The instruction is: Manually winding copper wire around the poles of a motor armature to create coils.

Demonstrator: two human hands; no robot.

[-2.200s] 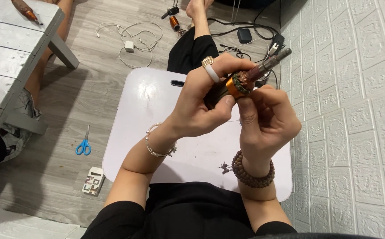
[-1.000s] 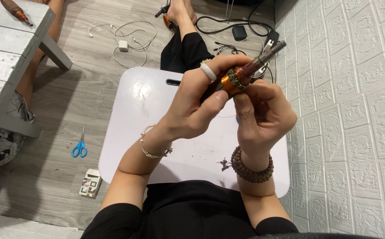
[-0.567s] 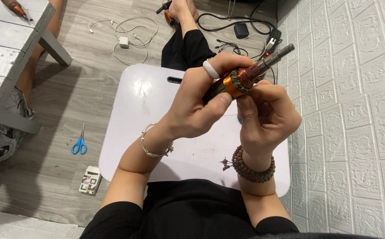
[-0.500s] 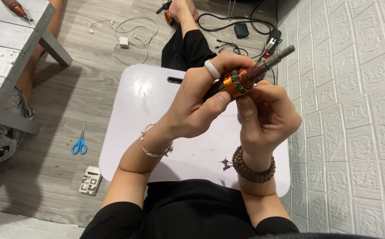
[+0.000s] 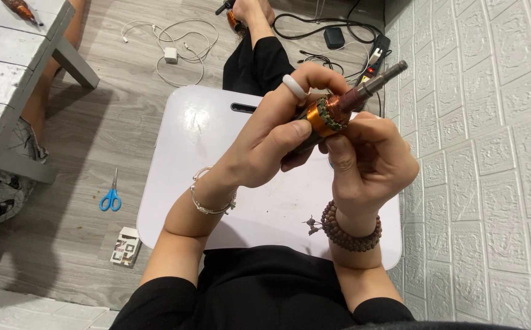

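My left hand point(image 5: 265, 150) and right hand point(image 5: 369, 162) both have their fingers closed tight around the motor rotor point(image 5: 333, 113), held up over the white counter point(image 5: 198, 183). Its metal shaft points to 2 o'clock.

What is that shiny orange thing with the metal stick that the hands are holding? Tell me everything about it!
It is a small motor rotor: a dark body, coppery-orange wire windings, a ribbed copper ring and a grey metal shaft sticking out up and to the right. It is tilted, held in the air above the white lap table. The left hand wraps around its body, thumb on the orange part. The right hand touches it from below.
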